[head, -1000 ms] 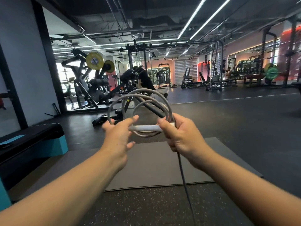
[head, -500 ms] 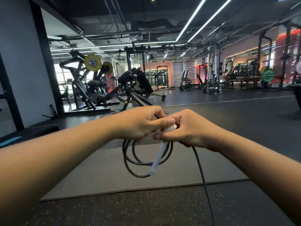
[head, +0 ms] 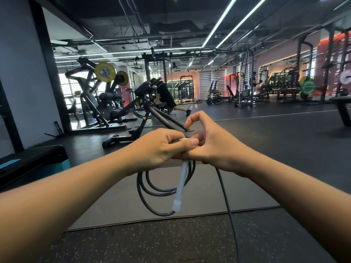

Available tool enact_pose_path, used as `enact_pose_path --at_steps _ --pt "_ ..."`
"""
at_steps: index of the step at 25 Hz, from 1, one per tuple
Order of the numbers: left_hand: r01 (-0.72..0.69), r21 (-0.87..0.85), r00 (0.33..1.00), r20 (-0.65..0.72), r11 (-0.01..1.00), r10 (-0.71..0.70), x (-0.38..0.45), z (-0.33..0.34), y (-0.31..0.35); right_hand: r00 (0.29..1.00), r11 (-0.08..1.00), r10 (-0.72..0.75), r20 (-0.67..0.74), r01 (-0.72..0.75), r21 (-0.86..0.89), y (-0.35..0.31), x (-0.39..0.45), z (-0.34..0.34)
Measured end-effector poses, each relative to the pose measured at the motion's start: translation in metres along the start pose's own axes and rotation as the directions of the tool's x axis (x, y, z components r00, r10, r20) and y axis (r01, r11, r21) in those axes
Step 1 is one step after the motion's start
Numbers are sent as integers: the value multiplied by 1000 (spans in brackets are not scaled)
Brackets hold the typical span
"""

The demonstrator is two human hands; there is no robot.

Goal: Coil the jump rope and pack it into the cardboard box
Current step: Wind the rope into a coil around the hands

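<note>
The jump rope (head: pixel 150 190) is a dark cord with a white handle (head: pixel 181 186). Several loops hang below my two hands, and the handle dangles among them, pointing down. My left hand (head: pixel 161 147) is closed over the top of the loops, thumb pressed across. My right hand (head: pixel 210 145) touches it from the right, lower fingers on the bundle, index finger raised and curled. A loose length of cord (head: pixel 228 205) drops from under my right hand to the bottom edge. No cardboard box is in view.
A grey exercise mat (head: pixel 117 202) lies on the dark speckled floor below my hands. A black and teal step bench (head: pixel 34 164) stands at the left. Gym machines (head: pixel 106 103) and a person exercising (head: pixel 165 97) are beyond, with racks at the far right.
The coil, held up in front a second ago with the handle level between both hands, now hangs below them. My hands have come together and my right index finger has lifted.
</note>
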State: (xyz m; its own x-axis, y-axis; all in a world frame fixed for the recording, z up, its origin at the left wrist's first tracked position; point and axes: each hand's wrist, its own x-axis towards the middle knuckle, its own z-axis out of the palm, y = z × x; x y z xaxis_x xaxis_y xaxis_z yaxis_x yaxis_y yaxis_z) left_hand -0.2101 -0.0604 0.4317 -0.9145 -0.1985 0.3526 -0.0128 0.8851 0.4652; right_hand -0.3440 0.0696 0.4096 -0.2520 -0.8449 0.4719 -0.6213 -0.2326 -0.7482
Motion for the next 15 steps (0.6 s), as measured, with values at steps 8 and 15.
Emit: enact_pose_path --at_steps 8,15 --pt "-24 -303 992 -129 953 -16 -15 -3 -5 992 994 102 71 -98 -52 9 -15 6" --pt "427 111 736 534 897 -417 9 -42 30 934 953 47 355 65 -297 -12 -6 2"
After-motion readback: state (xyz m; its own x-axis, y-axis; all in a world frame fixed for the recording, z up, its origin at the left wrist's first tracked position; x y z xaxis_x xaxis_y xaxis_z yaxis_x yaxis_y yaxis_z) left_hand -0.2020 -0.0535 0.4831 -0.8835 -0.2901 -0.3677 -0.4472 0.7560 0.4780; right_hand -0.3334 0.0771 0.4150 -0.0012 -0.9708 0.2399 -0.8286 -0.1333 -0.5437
